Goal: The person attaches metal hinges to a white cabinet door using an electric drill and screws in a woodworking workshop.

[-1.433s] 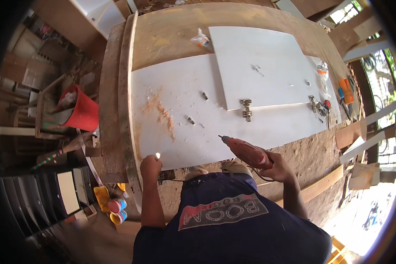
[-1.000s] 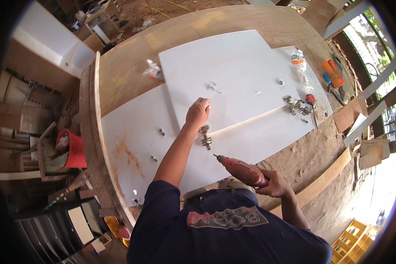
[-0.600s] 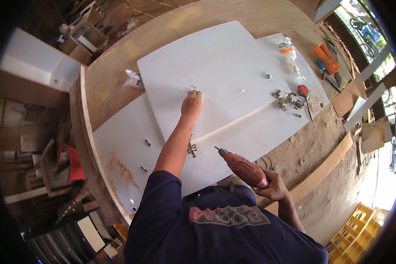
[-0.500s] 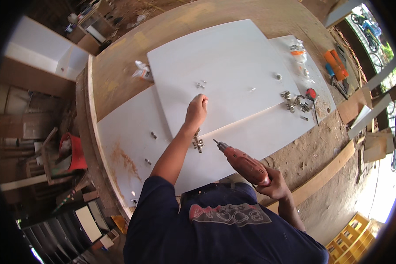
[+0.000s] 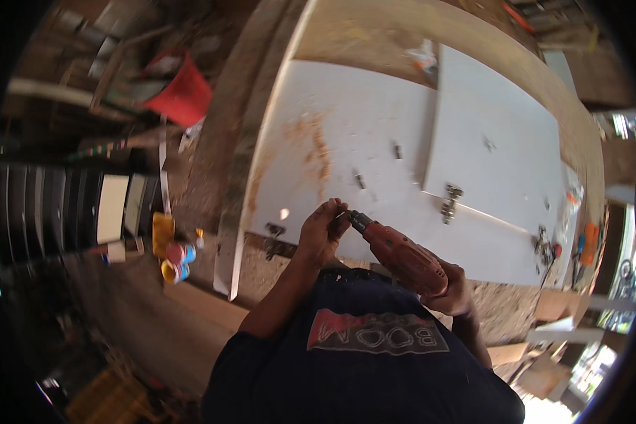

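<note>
My right hand (image 5: 452, 291) grips the handle of a red power drill (image 5: 406, 261), its nose aimed up and left. At the drill's tip, the fingers of my left hand (image 5: 323, 232) are pinched together; whatever small thing they hold is too small to make out. Both hands are above the near edge of the lower white panel (image 5: 297, 92). Left of my left hand, a metal hinge (image 5: 274, 230) sits at that panel's edge. Beyond the drill, several metal hinges (image 5: 449, 203) lie by the corner of the upper white panel (image 5: 502, 113).
Two small dark metal pieces (image 5: 360, 181) and brown sawdust (image 5: 318, 152) are on the lower panel. More hinges (image 5: 544, 247) lie at the right, near an orange object (image 5: 586, 244). A red bucket (image 5: 184, 92) and paint cans (image 5: 175, 263) stand off to the left.
My view has swung left, so the panels appear farther right. My left hand has come back from over the upper panel to the drill's tip. The drill stays in my right hand.
</note>
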A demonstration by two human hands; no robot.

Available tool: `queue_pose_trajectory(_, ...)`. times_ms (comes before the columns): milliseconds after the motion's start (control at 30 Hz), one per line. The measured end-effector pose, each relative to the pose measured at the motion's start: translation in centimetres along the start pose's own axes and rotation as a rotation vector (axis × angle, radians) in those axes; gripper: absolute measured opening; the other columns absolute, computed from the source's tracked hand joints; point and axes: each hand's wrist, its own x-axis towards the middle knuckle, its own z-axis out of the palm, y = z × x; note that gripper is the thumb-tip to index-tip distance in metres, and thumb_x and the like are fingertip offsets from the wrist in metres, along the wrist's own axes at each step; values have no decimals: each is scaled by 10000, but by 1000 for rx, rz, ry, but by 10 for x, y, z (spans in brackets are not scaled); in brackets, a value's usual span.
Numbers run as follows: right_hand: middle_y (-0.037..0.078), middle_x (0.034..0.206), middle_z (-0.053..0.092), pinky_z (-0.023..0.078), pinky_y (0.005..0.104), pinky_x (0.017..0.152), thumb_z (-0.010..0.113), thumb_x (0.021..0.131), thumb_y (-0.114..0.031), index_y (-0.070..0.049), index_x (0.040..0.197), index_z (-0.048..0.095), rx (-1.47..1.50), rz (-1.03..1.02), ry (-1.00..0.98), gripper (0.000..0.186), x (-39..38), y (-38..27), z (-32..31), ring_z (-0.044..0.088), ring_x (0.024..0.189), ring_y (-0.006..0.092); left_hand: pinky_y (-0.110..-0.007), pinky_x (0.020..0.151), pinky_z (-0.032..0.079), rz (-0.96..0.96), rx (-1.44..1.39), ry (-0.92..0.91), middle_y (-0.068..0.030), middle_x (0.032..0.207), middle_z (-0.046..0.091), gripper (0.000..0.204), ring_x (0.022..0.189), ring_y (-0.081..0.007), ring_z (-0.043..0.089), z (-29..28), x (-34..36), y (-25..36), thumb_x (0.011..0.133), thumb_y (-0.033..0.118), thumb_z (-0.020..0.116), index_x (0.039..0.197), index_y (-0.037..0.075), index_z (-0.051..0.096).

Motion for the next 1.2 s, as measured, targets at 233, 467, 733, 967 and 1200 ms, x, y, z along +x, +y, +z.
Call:
queue_pose_trajectory(233,167,1322,738,482,339,1103,710,654,-45,51,1541,524,-266,114,-195,911,86,-36,112,676,1238,191,-307,880,628,88,-208,163,-37,1068,734,191,1016,-148,727,-116,-47,59,1095,258,638,1135,76,679)
queue_pose_trajectory(467,161,1264,766,506,336,1075,771,634,-93,-17,1550,546,-536,268,-288,945,125,-58,167,716,1186,200,-317,915,633,-71,-488,217,-61,1101,745,160,1080,-183,739,-172,-63,67,1098,173,620,1190,56,679)
queue_pose_trajectory(733,166,1260,773,526,360,1066,846,643,-137,-42,1557,545,-760,338,-260,967,133,-70,199,734,1179,222,-327,945,635,-147,-572,275,-92,1119,757,166,1064,-203,756,-183,-55,59,1090,156,621,1178,24,668)
queue_pose_trajectory(967,174,1245,776,541,358,1041,877,682,-164,-27,1552,543,-748,323,-229,943,144,-69,215,738,1175,222,-341,925,637,-173,-575,309,-79,1119,756,133,1018,-182,754,-179,-51,66,1081,140,629,1151,40,681)
queue_pose_trajectory(1200,194,1231,777,559,362,1010,823,675,-117,-34,1551,541,-739,341,-268,924,171,-75,224,744,1171,240,-327,1072,582,-70,-397,338,-79,1180,728,220,1148,-190,700,-184,-47,57,1077,67,608,1283,9,655)
